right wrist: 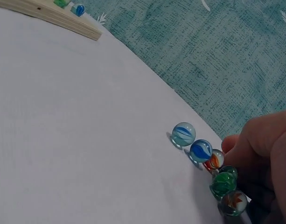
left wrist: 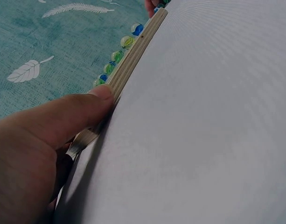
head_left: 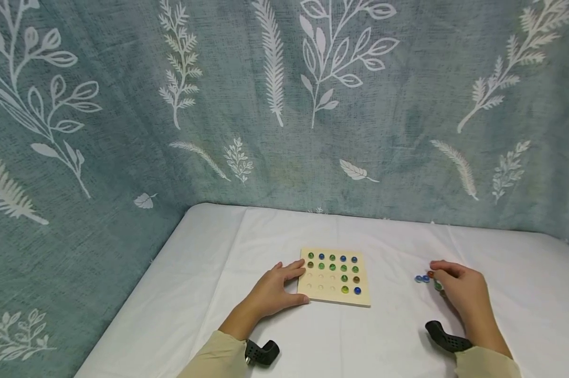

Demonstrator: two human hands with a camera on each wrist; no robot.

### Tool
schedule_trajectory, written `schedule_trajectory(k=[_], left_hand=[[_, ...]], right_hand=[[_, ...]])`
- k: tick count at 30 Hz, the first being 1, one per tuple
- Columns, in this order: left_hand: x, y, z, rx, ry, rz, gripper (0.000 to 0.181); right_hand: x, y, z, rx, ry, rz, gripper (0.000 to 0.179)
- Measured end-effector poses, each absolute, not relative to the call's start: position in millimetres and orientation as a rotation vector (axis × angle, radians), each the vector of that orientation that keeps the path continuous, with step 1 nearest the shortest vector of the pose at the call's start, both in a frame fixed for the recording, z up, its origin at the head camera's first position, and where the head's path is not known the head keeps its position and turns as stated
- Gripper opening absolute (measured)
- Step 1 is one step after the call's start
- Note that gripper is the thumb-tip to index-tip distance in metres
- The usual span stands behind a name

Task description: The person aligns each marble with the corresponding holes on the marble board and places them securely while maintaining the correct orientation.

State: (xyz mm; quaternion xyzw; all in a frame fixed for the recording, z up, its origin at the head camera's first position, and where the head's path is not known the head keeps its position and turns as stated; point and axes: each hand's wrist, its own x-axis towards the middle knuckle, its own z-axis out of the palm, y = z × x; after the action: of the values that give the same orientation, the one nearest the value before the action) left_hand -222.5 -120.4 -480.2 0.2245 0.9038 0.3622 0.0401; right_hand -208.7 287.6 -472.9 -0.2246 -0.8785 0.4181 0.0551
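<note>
A pale wooden board [head_left: 333,300] with rows of round hollows lies flat on the white cloth. Glass marbles fill its two far rows and the right end of the two near rows. My left hand [head_left: 277,289] rests at the board's left side, fingers spread along that edge and thumb against the near edge. Off to the right, my right hand [head_left: 464,294] bends its fingertips down to an orange-red marble [right wrist: 215,159]; whether it pinches it is hidden. Beside that marble lie two blue marbles [right wrist: 200,150], green marbles [right wrist: 223,185] and a brownish one [right wrist: 233,203].
White cloth [head_left: 393,336] covers the table. A blue-grey curtain with white leaf prints [head_left: 284,157] hangs behind and along the left. Black wrist mounts [head_left: 447,338] sit on both forearms.
</note>
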Motion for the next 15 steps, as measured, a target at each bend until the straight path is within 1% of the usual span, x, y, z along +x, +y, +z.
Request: schedule_trajectory(k=[8,15], left_hand=[[-221.4,-120.3,-480.4,0.686,2.774,1.108,0.07],[-221.5,-120.9,-479.9,0.692,2.767,1.121,0.069]], right_hand=[[-208.5,288.2,-474.2,-0.628,-2.685,1.301,0.044],[-207.5,289.2,-475.4,-0.55,-2.707,1.245,0.039]])
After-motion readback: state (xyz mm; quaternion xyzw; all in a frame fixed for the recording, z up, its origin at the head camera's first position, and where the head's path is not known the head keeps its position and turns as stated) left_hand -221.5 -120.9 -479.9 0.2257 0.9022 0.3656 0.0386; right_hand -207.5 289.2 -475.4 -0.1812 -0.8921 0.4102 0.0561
